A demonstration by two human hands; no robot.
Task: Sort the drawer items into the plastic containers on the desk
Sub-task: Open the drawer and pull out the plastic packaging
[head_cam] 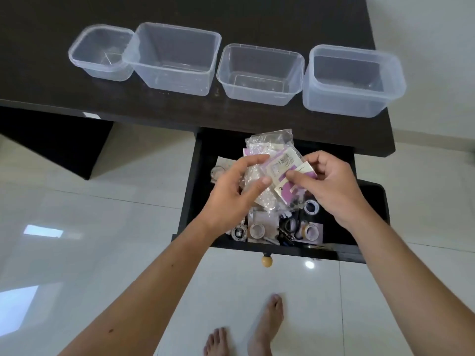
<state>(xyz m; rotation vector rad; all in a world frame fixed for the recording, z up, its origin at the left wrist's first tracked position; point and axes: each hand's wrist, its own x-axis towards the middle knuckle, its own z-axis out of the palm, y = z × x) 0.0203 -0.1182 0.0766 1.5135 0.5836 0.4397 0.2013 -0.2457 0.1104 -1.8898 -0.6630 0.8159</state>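
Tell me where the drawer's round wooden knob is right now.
In the head view the wooden knob sits low at centre, on the open drawer's front edge, below the tape rolls and between the person's forearms, above the bare feet.

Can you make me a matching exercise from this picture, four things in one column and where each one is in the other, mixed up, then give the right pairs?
Things
1. clear plastic containers
2. bundle of plastic packets
3. tape rolls
4. round knob

Places
A. lying in the open drawer
B. held between the left hand and the right hand
C. on the drawer's front edge, above the floor
D. in a row on the dark desk

Pairs: 1-D, 2-B, 3-A, 4-C
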